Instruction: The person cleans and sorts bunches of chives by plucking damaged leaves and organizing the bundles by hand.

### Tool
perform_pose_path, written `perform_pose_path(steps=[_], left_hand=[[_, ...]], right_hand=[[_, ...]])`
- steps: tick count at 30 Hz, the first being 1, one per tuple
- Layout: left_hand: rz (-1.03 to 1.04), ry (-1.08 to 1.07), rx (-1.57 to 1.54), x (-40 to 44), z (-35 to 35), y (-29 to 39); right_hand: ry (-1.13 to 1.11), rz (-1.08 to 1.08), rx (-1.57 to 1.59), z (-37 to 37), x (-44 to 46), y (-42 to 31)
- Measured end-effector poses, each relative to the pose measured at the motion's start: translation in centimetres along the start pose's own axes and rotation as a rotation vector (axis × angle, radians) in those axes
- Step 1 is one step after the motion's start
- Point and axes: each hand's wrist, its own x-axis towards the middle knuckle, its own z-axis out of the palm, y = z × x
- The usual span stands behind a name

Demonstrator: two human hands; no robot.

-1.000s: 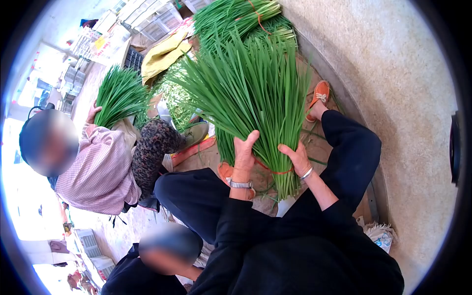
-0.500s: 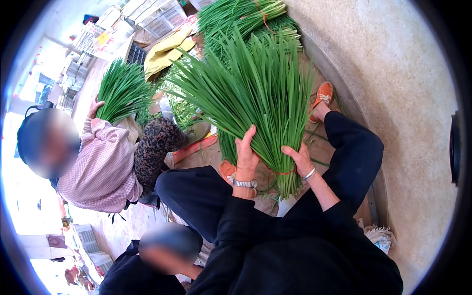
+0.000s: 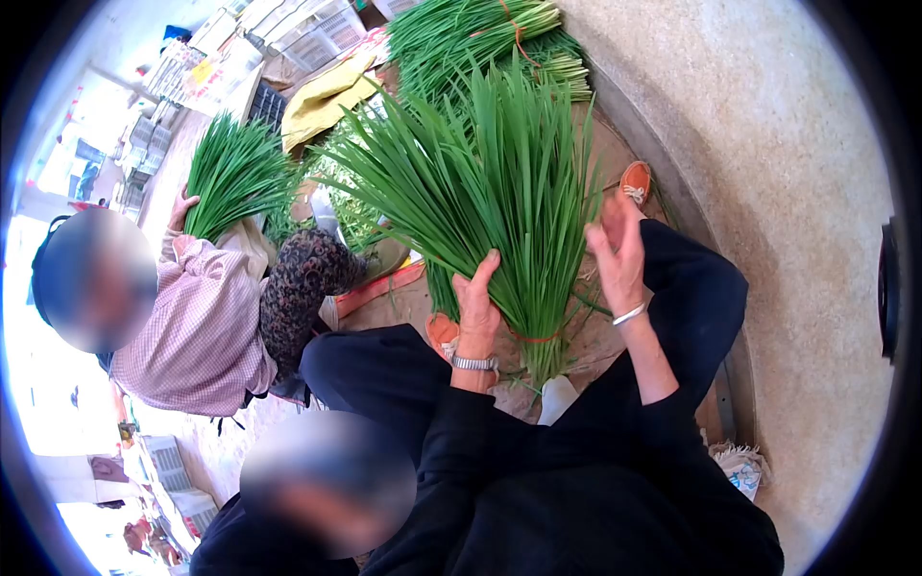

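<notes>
A large bundle of garlic chives [image 3: 490, 211] stands fanned out in front of me, its cut ends down between my knees. A red band [image 3: 538, 338] circles the stems near the bottom. My left hand [image 3: 477, 300] grips the bundle from its left side, thumb up against the leaves, with its other fingers hidden behind. To the right of the leaves, my right hand [image 3: 619, 252] is raised off the bundle with nothing in it; its fingers are apart and slightly blurred.
More banded chives [image 3: 471, 48] are piled on the floor ahead, beside a yellow sack [image 3: 327, 101]. A co-worker at left holds another chive bunch [image 3: 235, 178]; a second person sits close at lower left. A wall [image 3: 749, 144] curves along my right. White crates [image 3: 312, 34] stand at the back.
My right hand has let go of the stems and moved up and to the right. The bundle has shifted slightly left, still in my left hand. The lower-left person's head has moved.
</notes>
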Motion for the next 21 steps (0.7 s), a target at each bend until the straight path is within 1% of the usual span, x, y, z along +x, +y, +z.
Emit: perform_pose_path(steps=[2,3,5,6,8,9,11,13,15,18,19,21], left_hand=[[-0.007,-0.014,0.03,0.0,-0.2,0.1],[-0.01,-0.016,0.031,-0.1,-0.2,0.1],[-0.031,-0.002,0.103,-0.2,-0.2,0.0],[-0.03,-0.003,0.104,-0.3,-0.1,0.0],[-0.022,-0.011,0.125,-0.5,0.1,0.0],[-0.019,-0.012,0.127,-0.6,0.2,0.1],[-0.033,-0.012,0.122,-0.9,0.4,0.2],[-0.024,-0.009,0.122,-1.0,0.4,0.2],[-0.015,-0.01,0.121,-0.9,0.4,0.3],[-0.009,-0.006,0.121,-0.8,0.2,0.2],[-0.022,-0.008,0.118,-0.7,0.0,0.1],[-0.03,-0.009,0.116,-0.6,-0.2,-0.1]], right_hand=[[-0.021,-0.13,-0.02,-0.5,2.7,-4.4],[-0.018,-0.128,-0.021,-0.3,4.0,-6.2],[-0.292,-0.381,-0.071,0.3,6.2,-8.8],[-0.29,-0.381,-0.07,1.2,7.0,-9.7],[-0.339,-0.481,-0.116,2.8,8.2,-11.0],[-0.338,-0.483,-0.113,3.3,8.7,-11.0],[-0.351,-0.526,-0.243,4.0,9.7,-10.9],[-0.379,-0.499,-0.262,4.2,10.1,-10.6],[-0.484,-0.432,-0.329,4.4,10.2,-10.5],[-0.524,-0.427,-0.316,4.8,9.9,-9.6],[-0.525,-0.429,-0.316,4.9,9.9,-9.4],[-0.451,-0.471,-0.278,5.2,9.7,-9.0]])
